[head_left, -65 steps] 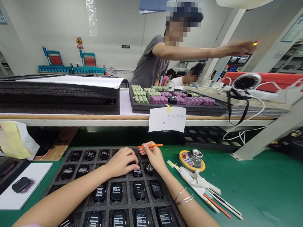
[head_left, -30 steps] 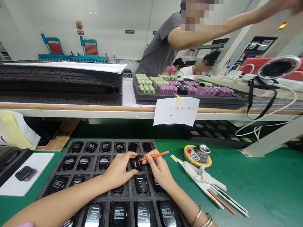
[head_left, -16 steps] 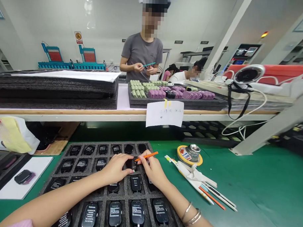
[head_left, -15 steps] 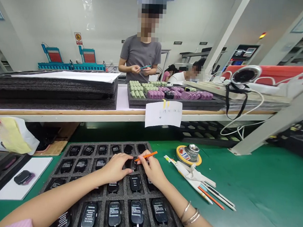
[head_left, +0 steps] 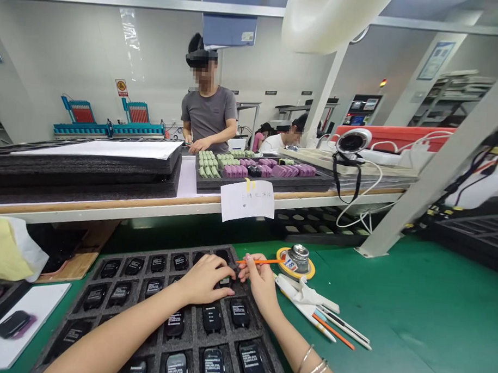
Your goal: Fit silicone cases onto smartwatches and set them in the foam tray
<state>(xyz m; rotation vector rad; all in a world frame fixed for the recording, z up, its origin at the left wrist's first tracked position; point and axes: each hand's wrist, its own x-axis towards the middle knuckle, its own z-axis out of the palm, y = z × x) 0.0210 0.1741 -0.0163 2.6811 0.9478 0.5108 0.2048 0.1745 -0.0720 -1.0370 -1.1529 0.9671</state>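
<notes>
A black foam tray (head_left: 194,337) with several small black devices in its pockets lies on the green mat in front of me. My left hand (head_left: 205,280) rests on the tray with curled fingers pressing on one black device (head_left: 225,282) in the second row. My right hand (head_left: 261,279) meets it from the right and pinches a thin orange stick (head_left: 259,261), which points right. Both hands touch at that device. Bangles sit on my right wrist.
A tape roll with a metal cap (head_left: 297,260), a white cloth and several thin sticks (head_left: 329,326) lie right of the tray. A white card with one black device (head_left: 13,324) is at left. A person (head_left: 208,117) stands behind the shelf holding green and purple parts (head_left: 253,167).
The view tilted up and shifted; my hands stay on the same device, the orange stick now lies flatter. The person behind lowered their hands to the tray of green parts.
</notes>
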